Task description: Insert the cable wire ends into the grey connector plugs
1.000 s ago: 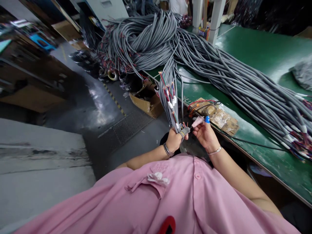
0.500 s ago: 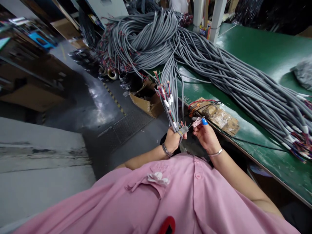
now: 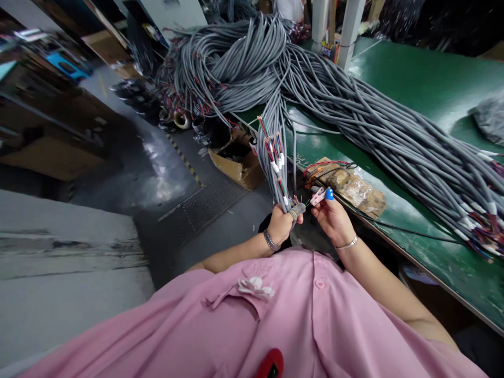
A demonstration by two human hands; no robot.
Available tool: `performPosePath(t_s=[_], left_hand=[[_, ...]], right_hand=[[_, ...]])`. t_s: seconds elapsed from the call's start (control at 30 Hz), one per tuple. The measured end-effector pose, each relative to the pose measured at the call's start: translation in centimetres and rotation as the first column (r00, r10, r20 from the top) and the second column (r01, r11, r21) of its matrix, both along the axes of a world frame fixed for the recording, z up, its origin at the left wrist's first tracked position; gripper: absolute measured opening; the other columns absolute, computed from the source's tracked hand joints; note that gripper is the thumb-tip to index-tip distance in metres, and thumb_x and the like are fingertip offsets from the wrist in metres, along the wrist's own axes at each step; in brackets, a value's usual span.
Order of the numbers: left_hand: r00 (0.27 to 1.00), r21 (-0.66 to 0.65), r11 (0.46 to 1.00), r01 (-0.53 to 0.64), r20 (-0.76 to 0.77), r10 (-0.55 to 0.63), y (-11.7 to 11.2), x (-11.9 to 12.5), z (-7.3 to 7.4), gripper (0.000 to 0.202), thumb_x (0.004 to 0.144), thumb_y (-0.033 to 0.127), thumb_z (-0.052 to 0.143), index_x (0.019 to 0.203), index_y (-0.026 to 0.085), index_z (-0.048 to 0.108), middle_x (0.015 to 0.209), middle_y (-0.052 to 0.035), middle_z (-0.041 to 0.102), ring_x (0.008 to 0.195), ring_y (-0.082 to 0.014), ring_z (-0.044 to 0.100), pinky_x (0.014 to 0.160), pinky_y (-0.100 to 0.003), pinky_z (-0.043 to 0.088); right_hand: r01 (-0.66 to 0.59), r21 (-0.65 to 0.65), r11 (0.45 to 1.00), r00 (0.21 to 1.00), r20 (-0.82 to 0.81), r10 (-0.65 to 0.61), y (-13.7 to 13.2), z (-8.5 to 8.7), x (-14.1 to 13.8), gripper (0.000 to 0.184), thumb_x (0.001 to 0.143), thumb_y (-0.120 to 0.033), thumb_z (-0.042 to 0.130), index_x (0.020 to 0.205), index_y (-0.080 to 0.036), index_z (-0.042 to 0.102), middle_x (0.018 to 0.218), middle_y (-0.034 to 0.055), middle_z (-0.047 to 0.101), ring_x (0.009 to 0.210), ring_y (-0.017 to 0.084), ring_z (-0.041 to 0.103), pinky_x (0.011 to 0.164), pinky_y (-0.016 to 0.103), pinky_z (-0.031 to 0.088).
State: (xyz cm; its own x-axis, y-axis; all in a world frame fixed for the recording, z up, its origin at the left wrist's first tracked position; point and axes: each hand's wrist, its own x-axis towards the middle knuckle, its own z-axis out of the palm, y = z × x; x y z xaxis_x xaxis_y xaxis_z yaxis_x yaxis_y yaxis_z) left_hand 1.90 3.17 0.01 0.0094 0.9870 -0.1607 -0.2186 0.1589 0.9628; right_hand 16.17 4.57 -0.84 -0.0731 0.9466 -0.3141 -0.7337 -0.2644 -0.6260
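My left hand (image 3: 280, 226), a grey cover on its thumb, is closed round the lower ends of several grey cables (image 3: 279, 185). White sleeves and thin coloured wires show at those ends above the fist. Just to the right, my right hand (image 3: 331, 218) pinches a small pink clip (image 3: 317, 196), which looks like a clothes peg. Blue wrapping covers its thumb tip. The clip's front meets or nearly meets a fine wire that sticks out beside my left thumb; contact is too small to tell.
A large heap of grey cable (image 3: 236, 68) stretches along the green table (image 3: 401, 68). On the table edge lies a taped brown block (image 3: 356, 191) with red and black leads. An open cardboard box (image 3: 236, 168) stands on the floor, and a pale cabinet (image 3: 71, 262) is at left.
The cable ends above my left hand have swung slightly to the right. My left hand has shifted a little right, and both hands keep their grips.
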Motion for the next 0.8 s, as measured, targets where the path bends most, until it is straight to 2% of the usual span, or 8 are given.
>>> performPosePath(t_s=[0.57,0.8], left_hand=[[0.997,0.003,0.999,0.048,-0.053,-0.048,0.05,0.43,0.90,0.033,0.071,0.038,0.074,0.055,0.014,0.057,0.047,-0.0002,0.056,0.042,-0.0081,0.049,0.047,-0.022,0.040],[0.999,-0.026,0.999,0.032,-0.013,-0.032,0.08,0.30,0.91,0.032,0.070,0.038,0.074,0.058,0.015,0.057,0.046,0.0006,0.055,0.041,-0.0084,0.048,0.046,-0.023,0.040]], right_hand=[[0.009,0.033,0.999,1.000,0.009,-0.009,-0.16,-0.48,-0.08,0.031,0.074,-0.052,0.073,0.081,-0.022,0.067,0.076,-0.0021,0.066,0.062,0.008,0.054,0.056,0.020,0.046],[0.028,0.045,0.999,0.999,0.024,-0.029,-0.02,-0.54,-0.03,0.029,0.073,-0.049,0.074,0.080,-0.022,0.067,0.076,-0.0016,0.066,0.061,0.008,0.053,0.056,0.021,0.046]])
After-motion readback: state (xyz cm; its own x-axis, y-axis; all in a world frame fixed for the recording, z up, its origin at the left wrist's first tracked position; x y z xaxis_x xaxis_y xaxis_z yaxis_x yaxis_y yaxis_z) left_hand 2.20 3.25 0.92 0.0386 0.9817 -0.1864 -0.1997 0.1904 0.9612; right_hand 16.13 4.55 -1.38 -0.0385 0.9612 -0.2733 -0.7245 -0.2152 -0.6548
